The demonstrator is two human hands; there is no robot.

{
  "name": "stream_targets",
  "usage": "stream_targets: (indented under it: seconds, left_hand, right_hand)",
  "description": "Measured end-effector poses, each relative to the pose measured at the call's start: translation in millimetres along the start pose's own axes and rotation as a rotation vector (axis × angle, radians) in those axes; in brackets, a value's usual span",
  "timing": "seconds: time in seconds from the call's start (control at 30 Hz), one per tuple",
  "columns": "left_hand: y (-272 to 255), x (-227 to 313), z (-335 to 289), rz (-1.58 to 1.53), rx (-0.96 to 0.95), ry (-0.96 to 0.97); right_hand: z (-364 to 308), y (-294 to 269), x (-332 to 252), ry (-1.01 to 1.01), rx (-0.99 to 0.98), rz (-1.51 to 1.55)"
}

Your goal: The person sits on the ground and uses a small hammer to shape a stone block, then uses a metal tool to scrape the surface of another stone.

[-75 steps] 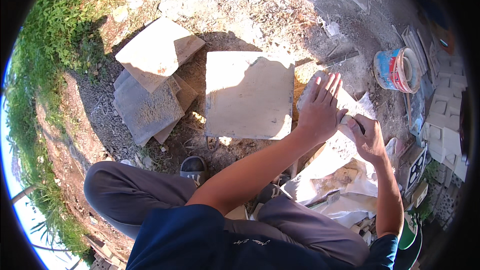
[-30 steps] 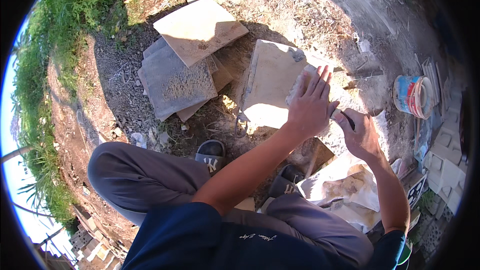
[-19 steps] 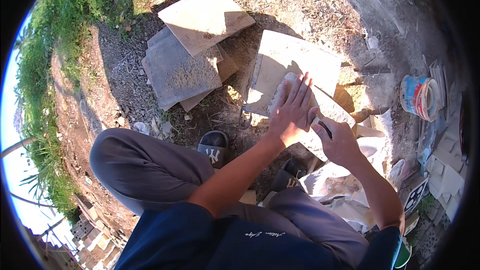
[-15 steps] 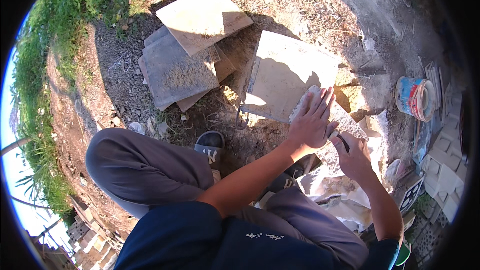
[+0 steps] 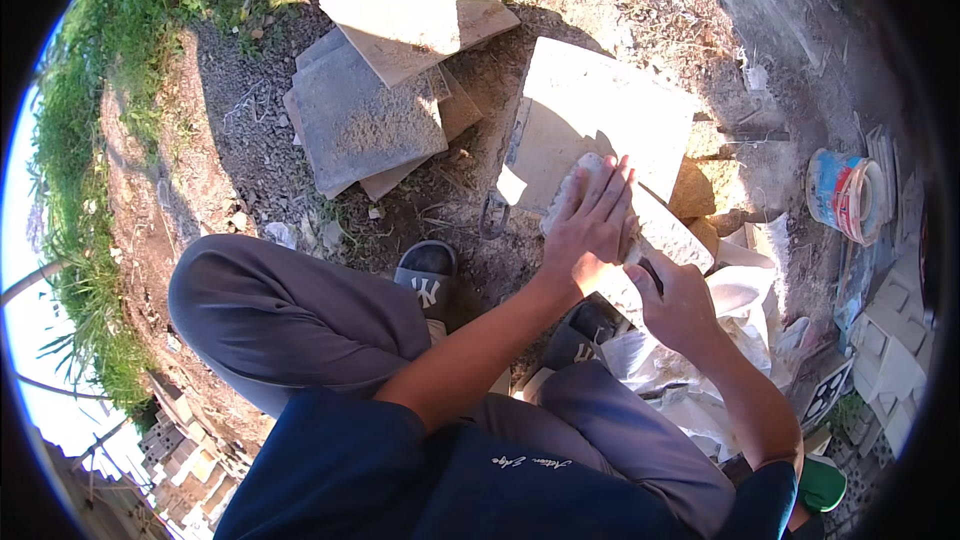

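Pale, rough, oblong stone-like slab lies under left hand, fingers laid flat on its far-left end; long axis slants near-right toward right hand. Latter curled; what it grips, cannot tell.

left hand on pale slab | right hand gripping dark object

A navy short-sleeved shirt with white lettering tops grey trousers and dark sandals.
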State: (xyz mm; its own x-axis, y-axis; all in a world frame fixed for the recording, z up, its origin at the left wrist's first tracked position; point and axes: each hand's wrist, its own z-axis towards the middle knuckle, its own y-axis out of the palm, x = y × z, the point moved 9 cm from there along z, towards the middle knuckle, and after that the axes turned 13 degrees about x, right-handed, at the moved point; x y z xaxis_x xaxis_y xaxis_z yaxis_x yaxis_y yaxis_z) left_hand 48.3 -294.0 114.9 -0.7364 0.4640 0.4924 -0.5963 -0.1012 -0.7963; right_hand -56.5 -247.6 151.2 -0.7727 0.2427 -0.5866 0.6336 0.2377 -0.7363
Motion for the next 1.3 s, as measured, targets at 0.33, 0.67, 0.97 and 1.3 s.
stream_targets:
  seconds: [0.33,0.67,0.97,1.3]
  left_hand:
    - [-30,-8,15,0.07,0.014,-0.063]
    - [-3,16,-30,-0.127,-0.099,-0.151]
    - [-89,-68,47,-0.326,0.34,-0.226]
    - [-121,-215,-23,-0.33,0.622,-0.689]
  right_hand:
    - [12,-20,-34,-0.158,0.012,-0.074]
    - [-18,-25,-18,0.039,-0.177,-0.199]
    - [65,-80,-78,-0.288,0.274,-0.329]
    - [164,-60,-134,-0.281,0.379,-0.572]
